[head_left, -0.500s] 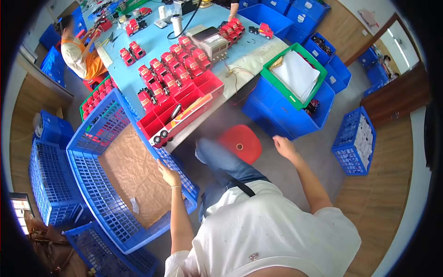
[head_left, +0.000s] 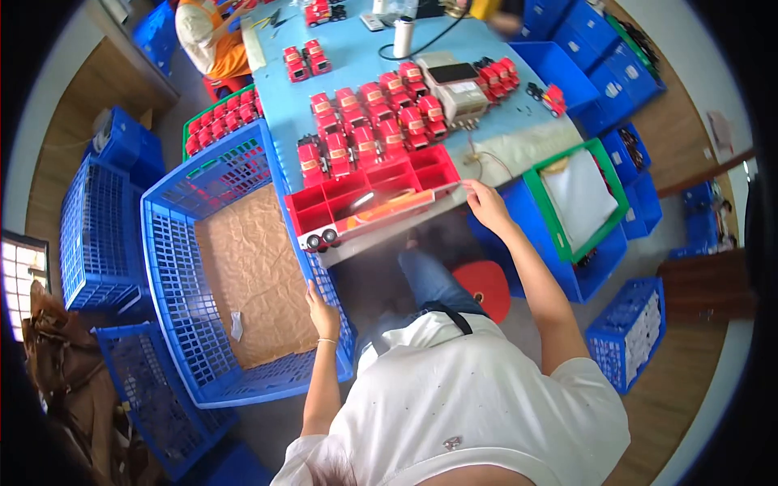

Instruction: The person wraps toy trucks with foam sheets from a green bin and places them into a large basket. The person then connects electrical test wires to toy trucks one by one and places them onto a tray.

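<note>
My left hand [head_left: 323, 315] is at the right-hand rim of a large blue plastic crate [head_left: 168, 301], its fingers closed over the edge. Brown paper [head_left: 251, 275] lines the crate's floor, and a small pale scrap [head_left: 236, 326] lies on it. At the table's front edge sits a long red-and-white toy trailer [head_left: 340, 232] with open red compartments and black wheels. My right hand [head_left: 489, 206] is at its right end, fingertips bent against the corner. Behind the trailer, several red toy truck cabs [head_left: 366, 142] stand in rows.
A grey boxy device [head_left: 452, 89] and a white bottle [head_left: 403, 36] stand on the blue table [head_left: 275, 81]. Right of it, a green tray [head_left: 620, 212] rests on a blue bin [head_left: 596, 279]. A red stool [head_left: 494, 285] is near my legs. Another person [head_left: 212, 40] sits at the far left.
My right hand has come up from beside the stool to the trailer's right end. My left hand stays at the crate rim. The view has turned, shifting the table rightward.
</note>
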A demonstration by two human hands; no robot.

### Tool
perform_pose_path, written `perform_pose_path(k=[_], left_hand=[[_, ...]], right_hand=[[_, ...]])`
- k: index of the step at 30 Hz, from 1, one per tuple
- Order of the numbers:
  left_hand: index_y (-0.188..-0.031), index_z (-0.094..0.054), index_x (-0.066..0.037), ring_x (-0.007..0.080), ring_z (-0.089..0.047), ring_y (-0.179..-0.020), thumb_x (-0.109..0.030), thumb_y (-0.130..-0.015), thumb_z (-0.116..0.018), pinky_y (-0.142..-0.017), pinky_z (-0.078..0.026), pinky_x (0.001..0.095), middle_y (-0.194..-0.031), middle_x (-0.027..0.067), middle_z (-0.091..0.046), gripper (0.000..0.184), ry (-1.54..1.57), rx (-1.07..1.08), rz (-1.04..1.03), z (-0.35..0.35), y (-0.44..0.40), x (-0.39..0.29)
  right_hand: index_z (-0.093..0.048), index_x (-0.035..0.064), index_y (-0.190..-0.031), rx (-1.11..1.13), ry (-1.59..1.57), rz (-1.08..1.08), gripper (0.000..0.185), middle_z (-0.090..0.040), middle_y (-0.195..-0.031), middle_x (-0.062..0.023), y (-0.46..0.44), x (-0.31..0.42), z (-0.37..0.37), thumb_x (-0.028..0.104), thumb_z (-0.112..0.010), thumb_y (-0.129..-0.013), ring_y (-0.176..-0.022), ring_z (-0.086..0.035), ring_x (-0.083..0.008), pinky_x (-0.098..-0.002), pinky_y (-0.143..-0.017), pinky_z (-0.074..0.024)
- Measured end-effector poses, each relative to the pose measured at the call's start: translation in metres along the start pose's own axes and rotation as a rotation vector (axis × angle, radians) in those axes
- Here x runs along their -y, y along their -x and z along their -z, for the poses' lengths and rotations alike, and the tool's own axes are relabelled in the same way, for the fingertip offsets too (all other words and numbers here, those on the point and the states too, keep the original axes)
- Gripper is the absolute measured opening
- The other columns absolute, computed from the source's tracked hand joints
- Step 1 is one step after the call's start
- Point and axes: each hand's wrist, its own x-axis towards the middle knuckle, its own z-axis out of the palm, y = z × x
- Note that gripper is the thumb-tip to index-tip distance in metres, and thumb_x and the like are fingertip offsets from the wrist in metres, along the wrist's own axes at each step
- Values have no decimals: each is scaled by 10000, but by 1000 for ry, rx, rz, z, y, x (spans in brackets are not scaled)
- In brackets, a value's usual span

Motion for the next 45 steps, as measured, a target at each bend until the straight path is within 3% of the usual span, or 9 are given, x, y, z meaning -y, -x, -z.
perform_pose_path(k=[5,10,15,20,25,29,35,37,45], left_hand=[[-1317,-340,-23,436,-422,-1168,37,-707,-543,-947,-394,443,-1356,249,-328,646,-369,-348,-273,19,-66,-72],[-1270,-383,-7,434,-370,-1213,-146,-771,-610,-975,-367,451,-1348,282,-327,566,17,-447,-419,-21,-269,-219],[-1283,-334,-16,428,-580,-955,-407,-783,-572,-790,-483,494,-1085,298,-553,678,-256,-116,62,-83,-431,-287],[-1163,-402,-19,422,-629,-715,-434,-762,-586,-629,-512,493,-750,227,-638,606,-451,-216,-78,-89,-480,-267],[-1139,-443,-16,417,-616,-683,-413,-788,-583,-609,-497,480,-709,239,-625,548,-325,-346,-135,3,-424,-343],[-1162,-465,-9,326,-636,-645,-305,-814,-621,-587,-493,395,-657,163,-631,483,34,-294,-367,61,-327,-437],[-1305,-366,-2,230,-629,-826,-179,-725,-724,-783,-498,345,-900,134,-625,705,461,134,-665,114,-231,-453],[-1309,-348,-13,228,-570,-990,-134,-691,-736,-913,-440,359,-1095,143,-550,739,50,-209,-1038,126,-226,-448],[-1270,-353,-9,217,-535,-1053,-147,-679,-745,-940,-422,364,-1171,129,-508,722,673,227,-996,126,-202,-439]], right_hand=[[-543,46,-1121,40,-50,59,279,-639,-948,-155,-85,-17,-6,78,-515,-845,-846,-624,-308,-372,-727,-503],[-538,19,-1141,35,-134,62,285,-629,-992,-182,-129,-34,-12,87,-497,-867,-881,-624,-301,-367,-764,-492],[-544,35,-1123,43,-46,99,280,-624,-991,-162,-160,-64,13,78,-527,-846,-864,-618,-305,-366,-733,-496],[-539,37,-1133,17,-86,58,294,-619,-1007,-152,-199,-92,44,44,-530,-839,-866,-620,-296,-360,-738,-496],[-486,35,-1217,134,-350,180,369,-580,-1110,-166,-253,-26,32,23,-532,-850,-1001,-593,-277,-359,-860,-463],[-335,55,-1362,110,-616,378,561,-287,-1413,-213,-282,89,25,231,-558,-879,-1307,-299,-357,-391,-1039,-301],[-378,-1,-1295,-202,-765,473,493,-366,-1341,-201,-241,137,65,257,-509,-896,-1251,-369,-310,-375,-1029,-305],[-382,-5,-1286,-152,-807,428,452,-397,-1316,-185,-217,145,82,226,-479,-910,-1228,-394,-279,-358,-1018,-316],[-339,-4,-1324,3,-1112,249,450,-425,-1287,-122,-169,164,100,245,-377,-950,-1196,-408,-177,-303,-1011,-314]])
